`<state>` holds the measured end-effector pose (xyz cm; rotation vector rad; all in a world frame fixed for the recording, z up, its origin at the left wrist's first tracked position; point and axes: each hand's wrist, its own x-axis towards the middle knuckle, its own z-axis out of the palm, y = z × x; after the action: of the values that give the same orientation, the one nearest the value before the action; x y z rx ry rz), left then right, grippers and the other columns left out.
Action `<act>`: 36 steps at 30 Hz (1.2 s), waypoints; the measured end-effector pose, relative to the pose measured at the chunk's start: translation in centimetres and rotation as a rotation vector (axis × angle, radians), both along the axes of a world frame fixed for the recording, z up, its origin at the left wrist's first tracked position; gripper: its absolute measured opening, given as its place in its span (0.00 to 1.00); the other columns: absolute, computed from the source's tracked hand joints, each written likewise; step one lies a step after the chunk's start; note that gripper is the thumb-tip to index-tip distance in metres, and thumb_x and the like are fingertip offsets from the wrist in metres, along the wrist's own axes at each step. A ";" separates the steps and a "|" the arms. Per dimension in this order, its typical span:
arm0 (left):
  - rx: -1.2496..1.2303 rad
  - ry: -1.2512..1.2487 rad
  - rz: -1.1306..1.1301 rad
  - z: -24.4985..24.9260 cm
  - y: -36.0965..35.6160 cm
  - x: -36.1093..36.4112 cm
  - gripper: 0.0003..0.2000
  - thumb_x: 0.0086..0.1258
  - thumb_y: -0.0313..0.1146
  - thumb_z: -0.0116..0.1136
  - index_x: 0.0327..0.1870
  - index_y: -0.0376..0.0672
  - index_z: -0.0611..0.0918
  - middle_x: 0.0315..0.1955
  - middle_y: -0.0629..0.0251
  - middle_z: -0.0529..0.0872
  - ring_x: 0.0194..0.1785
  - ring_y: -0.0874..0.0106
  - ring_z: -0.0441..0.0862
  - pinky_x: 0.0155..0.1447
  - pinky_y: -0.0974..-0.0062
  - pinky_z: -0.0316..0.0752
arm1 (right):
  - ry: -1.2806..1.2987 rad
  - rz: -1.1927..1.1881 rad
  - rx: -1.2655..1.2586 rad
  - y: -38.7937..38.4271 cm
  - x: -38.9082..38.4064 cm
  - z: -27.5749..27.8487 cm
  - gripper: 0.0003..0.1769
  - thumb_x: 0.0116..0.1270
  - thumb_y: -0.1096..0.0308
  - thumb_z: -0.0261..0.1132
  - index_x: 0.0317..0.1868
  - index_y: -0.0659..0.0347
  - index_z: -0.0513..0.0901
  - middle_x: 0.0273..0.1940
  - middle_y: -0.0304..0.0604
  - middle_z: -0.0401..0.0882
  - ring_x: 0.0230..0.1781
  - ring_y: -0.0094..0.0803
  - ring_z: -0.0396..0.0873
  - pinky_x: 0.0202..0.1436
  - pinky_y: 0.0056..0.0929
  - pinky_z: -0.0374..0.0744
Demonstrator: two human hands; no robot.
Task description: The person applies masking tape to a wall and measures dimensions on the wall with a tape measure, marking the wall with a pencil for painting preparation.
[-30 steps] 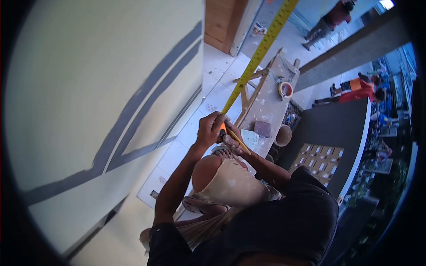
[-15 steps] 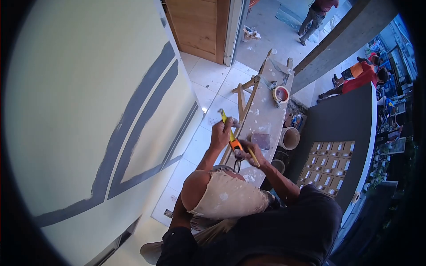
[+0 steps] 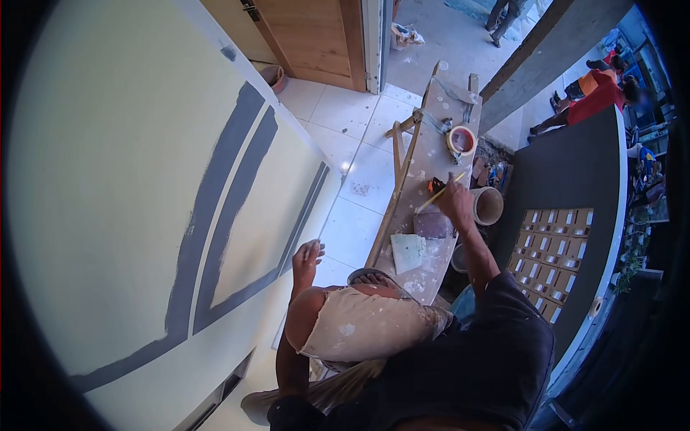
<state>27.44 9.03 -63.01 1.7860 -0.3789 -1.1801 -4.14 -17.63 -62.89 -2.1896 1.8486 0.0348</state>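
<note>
My right hand (image 3: 456,203) is over the bench, closed around a thin yellow pencil (image 3: 433,200) that slants across the fingers. An orange and black tape measure (image 3: 435,187) lies right at those fingertips, partly hidden by them. My left hand (image 3: 307,257) hangs by my knee near the painted wall (image 3: 244,280), its fingers loosely bent with nothing visible in them. On the paint-spattered wooden bench (image 3: 424,169), a pale square sheet (image 3: 408,253) and a purplish-grey block (image 3: 431,224) lie close to my right forearm.
A roll of tape (image 3: 461,141) sits farther along the bench. Beside the bench stand a bucket (image 3: 488,206) and a dark partition (image 3: 568,169) with stacked boxes (image 3: 552,251). A wooden door (image 3: 316,39) is ahead. A person in red (image 3: 596,104) is beyond the partition.
My hands have separated. The right carried the tape measure forward over the bench, and its yellow blade no longer shows extended. The left let go and dropped back toward the wall.
</note>
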 end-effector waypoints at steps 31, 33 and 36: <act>0.027 -0.165 0.041 2.8 2.5 1.8 0.15 0.72 0.40 0.56 0.47 0.35 0.82 0.37 0.62 0.87 0.41 0.75 0.83 0.41 0.77 0.74 | -0.359 0.068 -0.077 -17.4 -7.8 2.6 0.14 0.56 0.61 0.68 0.40 0.58 0.87 0.34 0.56 0.84 0.33 0.50 0.83 0.39 0.41 0.78; 0.020 -0.169 0.001 1.8 1.0 1.3 0.13 0.72 0.36 0.56 0.46 0.34 0.82 0.37 0.61 0.87 0.41 0.75 0.84 0.42 0.76 0.76 | -0.418 0.091 -0.123 -16.8 -8.2 3.3 0.14 0.57 0.62 0.67 0.40 0.62 0.86 0.30 0.56 0.82 0.27 0.42 0.82 0.35 0.37 0.77; -0.268 -0.270 -0.178 1.0 -2.5 0.0 0.10 0.70 0.28 0.59 0.46 0.31 0.81 0.37 0.59 0.87 0.40 0.75 0.84 0.45 0.78 0.79 | -0.847 0.057 0.109 -15.5 -7.5 5.5 0.16 0.62 0.64 0.64 0.41 0.72 0.82 0.29 0.42 0.81 0.30 0.25 0.73 0.37 0.27 0.73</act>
<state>27.41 6.54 -62.03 1.7017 -0.8294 -0.9557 -11.65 -33.17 -57.41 -1.7587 1.2576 -0.6548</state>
